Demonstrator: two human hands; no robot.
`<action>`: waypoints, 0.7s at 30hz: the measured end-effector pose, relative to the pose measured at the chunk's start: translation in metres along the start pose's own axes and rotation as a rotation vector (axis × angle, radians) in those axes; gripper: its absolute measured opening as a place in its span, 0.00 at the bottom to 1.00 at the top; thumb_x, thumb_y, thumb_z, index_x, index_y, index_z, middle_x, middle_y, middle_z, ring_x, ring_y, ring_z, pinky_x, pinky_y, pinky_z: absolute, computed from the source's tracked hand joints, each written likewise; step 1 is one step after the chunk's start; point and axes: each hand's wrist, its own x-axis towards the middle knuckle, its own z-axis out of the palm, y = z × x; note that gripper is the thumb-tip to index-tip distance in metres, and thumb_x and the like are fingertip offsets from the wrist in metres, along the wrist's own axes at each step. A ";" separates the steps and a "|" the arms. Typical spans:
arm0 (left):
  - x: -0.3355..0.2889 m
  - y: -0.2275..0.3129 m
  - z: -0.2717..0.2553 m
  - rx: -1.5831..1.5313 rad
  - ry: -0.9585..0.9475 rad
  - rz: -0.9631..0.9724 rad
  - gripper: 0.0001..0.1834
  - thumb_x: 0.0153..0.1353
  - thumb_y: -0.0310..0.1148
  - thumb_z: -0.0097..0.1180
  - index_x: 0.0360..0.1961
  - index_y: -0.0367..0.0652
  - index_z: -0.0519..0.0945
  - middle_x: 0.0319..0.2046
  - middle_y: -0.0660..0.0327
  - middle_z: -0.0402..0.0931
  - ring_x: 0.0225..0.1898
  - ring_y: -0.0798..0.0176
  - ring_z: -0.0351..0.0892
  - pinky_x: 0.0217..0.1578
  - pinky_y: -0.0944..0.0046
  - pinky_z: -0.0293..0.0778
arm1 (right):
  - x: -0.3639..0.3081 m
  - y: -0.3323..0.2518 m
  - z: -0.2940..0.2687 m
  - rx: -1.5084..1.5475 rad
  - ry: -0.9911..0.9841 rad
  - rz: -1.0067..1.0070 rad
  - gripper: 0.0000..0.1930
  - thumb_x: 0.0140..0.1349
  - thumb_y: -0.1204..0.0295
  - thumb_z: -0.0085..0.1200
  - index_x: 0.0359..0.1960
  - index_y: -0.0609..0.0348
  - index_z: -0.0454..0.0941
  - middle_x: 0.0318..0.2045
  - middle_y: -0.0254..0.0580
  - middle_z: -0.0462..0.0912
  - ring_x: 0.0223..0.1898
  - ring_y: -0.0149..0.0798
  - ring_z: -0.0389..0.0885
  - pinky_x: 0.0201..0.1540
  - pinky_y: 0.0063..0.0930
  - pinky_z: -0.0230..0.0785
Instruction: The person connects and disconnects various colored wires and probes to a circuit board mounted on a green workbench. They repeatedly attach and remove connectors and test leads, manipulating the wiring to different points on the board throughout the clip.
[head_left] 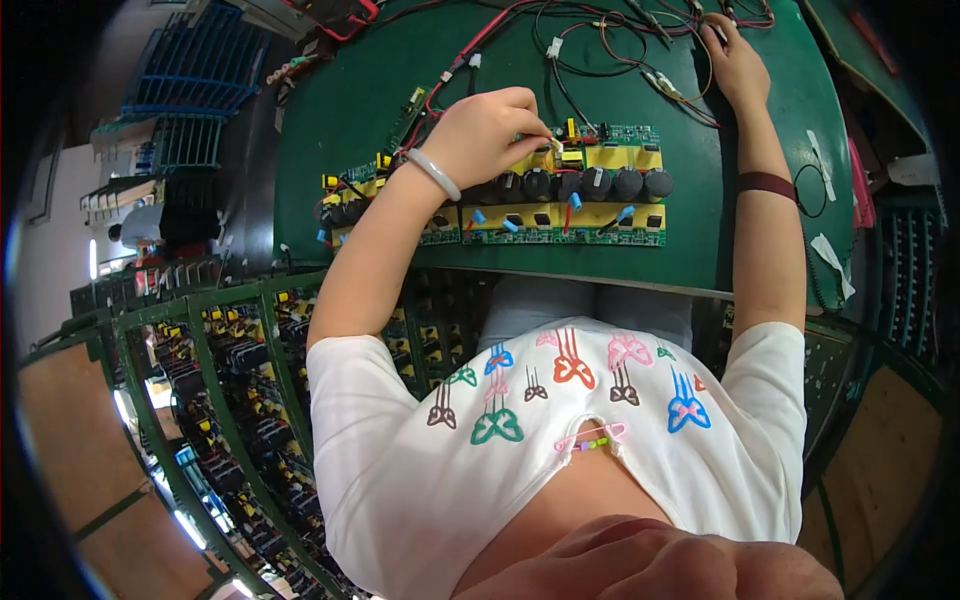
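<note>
Left hand [490,135]: fingertips pinched on small pale piece [556,147], mostly hidden, over circuit board [640,133] | Right hand [740,68]: far right, half-curled beside wires [662,85], hold: cannot tell

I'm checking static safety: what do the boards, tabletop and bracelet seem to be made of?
Boards: probably resin laminate, finish unclear, judging by green surfaces packed with components.
Tabletop: perhaps a rubber or plastic covering; smooth, even green with a soft sheen.
Bracelet: stone, glass or plastic, can't tell which; pale, glossy, rigid-looking ring.
</note>
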 end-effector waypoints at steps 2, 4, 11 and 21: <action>-0.002 -0.001 0.000 0.062 0.025 0.022 0.05 0.58 0.29 0.66 0.33 0.40 0.86 0.29 0.60 0.75 0.29 0.59 0.78 0.30 0.62 0.75 | -0.001 -0.001 -0.001 0.006 -0.001 -0.003 0.19 0.69 0.43 0.43 0.58 0.25 0.73 0.33 0.42 0.84 0.40 0.51 0.84 0.39 0.43 0.73; -0.002 -0.002 0.000 0.053 0.062 0.028 0.04 0.58 0.29 0.65 0.33 0.40 0.85 0.29 0.61 0.75 0.29 0.59 0.78 0.30 0.62 0.75 | -0.001 0.000 -0.001 0.006 0.005 -0.003 0.20 0.69 0.43 0.43 0.58 0.25 0.73 0.32 0.42 0.84 0.39 0.51 0.84 0.39 0.43 0.73; -0.008 -0.009 -0.002 0.018 0.071 -0.060 0.04 0.59 0.29 0.63 0.33 0.41 0.84 0.30 0.60 0.74 0.31 0.57 0.78 0.33 0.61 0.75 | 0.000 0.001 0.001 -0.016 -0.002 0.019 0.21 0.69 0.41 0.43 0.58 0.24 0.73 0.31 0.41 0.83 0.39 0.50 0.84 0.39 0.42 0.73; -0.001 -0.010 0.014 0.065 -0.019 -0.023 0.06 0.59 0.33 0.64 0.31 0.41 0.84 0.30 0.59 0.74 0.33 0.55 0.80 0.35 0.58 0.76 | 0.004 0.002 -0.001 -0.048 -0.046 0.046 0.22 0.69 0.39 0.42 0.59 0.22 0.73 0.37 0.43 0.86 0.42 0.52 0.85 0.41 0.43 0.73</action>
